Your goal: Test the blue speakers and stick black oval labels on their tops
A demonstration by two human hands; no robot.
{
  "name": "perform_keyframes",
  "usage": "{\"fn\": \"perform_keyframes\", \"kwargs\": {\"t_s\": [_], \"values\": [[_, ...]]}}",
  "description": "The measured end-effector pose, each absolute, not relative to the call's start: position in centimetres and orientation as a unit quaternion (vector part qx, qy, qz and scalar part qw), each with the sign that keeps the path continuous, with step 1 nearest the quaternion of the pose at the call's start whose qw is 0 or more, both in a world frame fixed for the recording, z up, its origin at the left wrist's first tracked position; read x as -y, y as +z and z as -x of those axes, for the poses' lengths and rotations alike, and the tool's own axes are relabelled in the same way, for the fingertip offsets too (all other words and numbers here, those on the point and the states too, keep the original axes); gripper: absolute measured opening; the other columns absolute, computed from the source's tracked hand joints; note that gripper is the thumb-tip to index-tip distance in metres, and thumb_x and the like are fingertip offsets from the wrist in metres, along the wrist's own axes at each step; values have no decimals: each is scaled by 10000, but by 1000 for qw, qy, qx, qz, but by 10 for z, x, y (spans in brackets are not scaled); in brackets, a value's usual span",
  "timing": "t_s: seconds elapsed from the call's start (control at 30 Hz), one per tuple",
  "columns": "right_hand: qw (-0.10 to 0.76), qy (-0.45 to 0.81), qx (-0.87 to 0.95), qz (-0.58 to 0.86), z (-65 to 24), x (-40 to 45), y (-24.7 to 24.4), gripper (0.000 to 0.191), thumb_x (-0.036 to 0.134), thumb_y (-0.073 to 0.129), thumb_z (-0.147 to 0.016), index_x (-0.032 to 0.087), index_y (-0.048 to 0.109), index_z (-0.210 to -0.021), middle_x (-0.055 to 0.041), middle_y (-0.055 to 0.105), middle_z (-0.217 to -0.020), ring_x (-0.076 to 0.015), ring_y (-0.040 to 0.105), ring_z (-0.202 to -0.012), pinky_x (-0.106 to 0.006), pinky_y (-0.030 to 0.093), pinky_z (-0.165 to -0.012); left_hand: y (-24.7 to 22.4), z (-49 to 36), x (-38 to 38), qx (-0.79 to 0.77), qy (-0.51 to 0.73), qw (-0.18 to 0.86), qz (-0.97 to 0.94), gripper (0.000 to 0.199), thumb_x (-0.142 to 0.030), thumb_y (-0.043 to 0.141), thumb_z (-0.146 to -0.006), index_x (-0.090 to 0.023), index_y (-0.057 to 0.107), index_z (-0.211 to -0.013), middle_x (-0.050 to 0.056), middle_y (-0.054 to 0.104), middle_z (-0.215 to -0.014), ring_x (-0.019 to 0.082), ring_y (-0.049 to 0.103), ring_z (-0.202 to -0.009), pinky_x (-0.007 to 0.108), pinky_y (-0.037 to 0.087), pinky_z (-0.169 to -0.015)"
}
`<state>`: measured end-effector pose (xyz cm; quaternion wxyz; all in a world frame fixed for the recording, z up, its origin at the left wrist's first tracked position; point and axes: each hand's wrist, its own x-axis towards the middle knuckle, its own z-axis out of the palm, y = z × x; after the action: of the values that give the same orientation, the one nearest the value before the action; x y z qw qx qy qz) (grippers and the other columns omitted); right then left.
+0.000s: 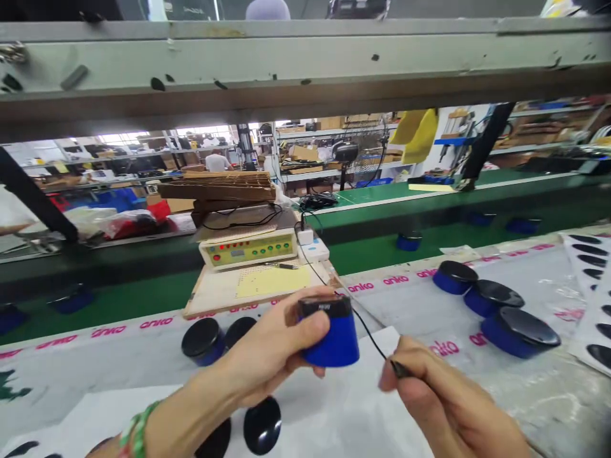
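Blue speaker [333, 335]: a small round blue unit with a black top band, held up above the desk [501, 388], roughly centre of the view, tilted slightly toward the camera.
Left hand [267, 353]: wrapped around the blue speaker from its left side, thumb across the front, fingers behind; clamped firmly on it. A green and white band sits on that wrist.
Right hand [429, 394]: fingertips pinched together on the black plug [398, 368] at the end of a thin black cable [367, 331], just to the right of the speaker and not touching it (the plug tip is blurred, so its type is unclear).
Cable path: it runs up and back from the plug, past the speaker, toward the white adapter [306, 236] beside the tester box [247, 249].
Tester box: cream coloured, with red and green lights on its front, sitting on a board with a yellow sheet [273, 281] in front of it.
Other speakers: three blue ones with black tops [491, 304] lie in a row to the right on the desk; two more [203, 340] stand left of centre, behind the left hand.
Black discs [261, 425]: glossy round pieces on white paper under the left forearm.
Conveyor [382, 251]: green belt behind the desk, carrying a few more blue units.
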<state>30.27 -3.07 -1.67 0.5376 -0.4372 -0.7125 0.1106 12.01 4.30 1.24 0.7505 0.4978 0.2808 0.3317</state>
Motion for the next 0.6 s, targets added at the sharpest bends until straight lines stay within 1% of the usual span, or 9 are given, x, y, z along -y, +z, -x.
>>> {"fn": "perform_keyframes", "kwargs": {"t_s": [0.07, 0.13, 0.23, 0.3, 0.37, 0.47, 0.53, 0.6], "values": [[497, 91, 748, 431, -292, 29, -7, 166, 265, 407, -979, 256, 557, -907, -7, 575, -713, -147, 587, -613, -221, 470, -514, 6, -99, -27, -267, 342, 758, -487, 520, -368, 769, -723, -246, 572, -1188, 84, 554, -1154, 118, 613, -796, 180, 532, -576], [468, 71, 778, 413, -281, 28, -3, 143, 206, 410, -968, 246, 545, -943, -16, 577, -740, -150, 587, -643, -232, 481, -547, 0, -87, -18, -252, 342, 750, -508, 548, -344, 738, -761, -273, 526, -1261, 108, 526, -1240, 170, 627, -896, 256, 571, -651], [440, 47, 798, 408, -271, 28, -1, 156, 186, 426, -959, 232, 527, -849, -7, 551, -706, -145, 548, -609, -251, 446, -531, -4, -76, -13, -234, 346, 731, -540, 586, -336, 681, -815, -309, 439, -1349, 124, 470, -1335, 248, 600, -1052, 356, 588, -744], [426, 45, 805, 411, -268, 30, 0, 189, 184, 428, -960, 226, 512, -796, 1, 544, -693, -135, 535, -603, -246, 426, -525, -3, -71, -11, -231, 354, 710, -563, 610, -317, 660, -834, -324, 390, -1381, 125, 430, -1388, 284, 556, -1143, 388, 582, -793], [413, 46, 811, 412, -268, 31, 3, 215, 192, 427, -965, 221, 499, -765, 8, 538, -680, -124, 527, -596, -239, 411, -518, -1, -67, -10, -241, 361, 681, -590, 639, -286, 661, -835, -325, 358, -1397, 118, 421, -1410, 288, 510, -1213, 385, 564, -852], [384, 19, 820, 424, -267, 33, 6, 236, 217, 430, -967, 216, 490, -739, 7, 525, -656, -125, 512, -569, -252, 382, -497, -1, -66, -8, -270, 383, 630, -619, 684, -270, 683, -818, -316, 332, -1403, 97, 469, -1388, 255, 479, -1262, 360, 509, -955], [369, -38, 822, 432, -266, 34, 6, 230, 222, 433, -961, 213, 500, -741, -1, 509, -632, -139, 493, -540, -274, 347, -475, -3, -66, -6, -295, 394, 588, -642, 680, -284, 697, -804, -319, 348, -1386, 74, 483, -1381, 239, 491, -1256, 354, 485, -992], [363, -107, 815, 438, -263, 34, 4, 210, 215, 440, -947, 208, 512, -750, -7, 487, -608, -154, 473, -519, -291, 312, -461, -6, -67, -4, -331, 396, 524, -678, 649, -306, 694, -804, -348, 366, -1363, 43, 468, -1394, 231, 495, -1251, 347, 491, -989]]}}
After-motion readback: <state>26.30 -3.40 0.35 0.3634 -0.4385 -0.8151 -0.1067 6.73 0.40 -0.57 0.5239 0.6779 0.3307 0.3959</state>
